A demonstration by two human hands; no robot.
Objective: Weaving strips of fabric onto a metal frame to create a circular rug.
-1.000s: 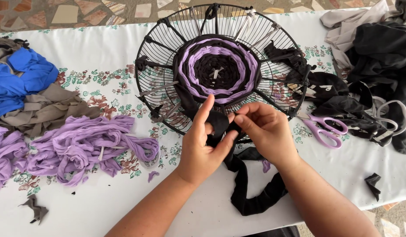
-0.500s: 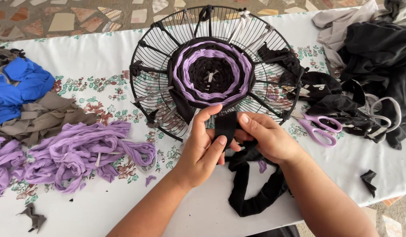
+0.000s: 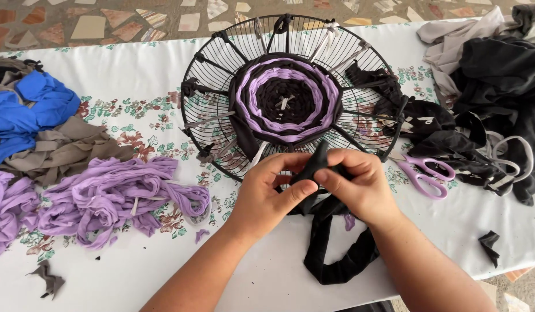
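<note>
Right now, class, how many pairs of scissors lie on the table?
1: the purple-handled scissors lie on the tablecloth, right of the wire fan guard and beside the black fabric pile. More could be hidden beneath the fabric heaps.

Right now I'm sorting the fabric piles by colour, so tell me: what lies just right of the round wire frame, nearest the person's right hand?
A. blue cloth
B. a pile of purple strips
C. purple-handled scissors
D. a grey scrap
C: the scissors lie on the tablecloth just right of the wire frame, close to the right hand, which pinches a black strip together with the left hand.
</note>
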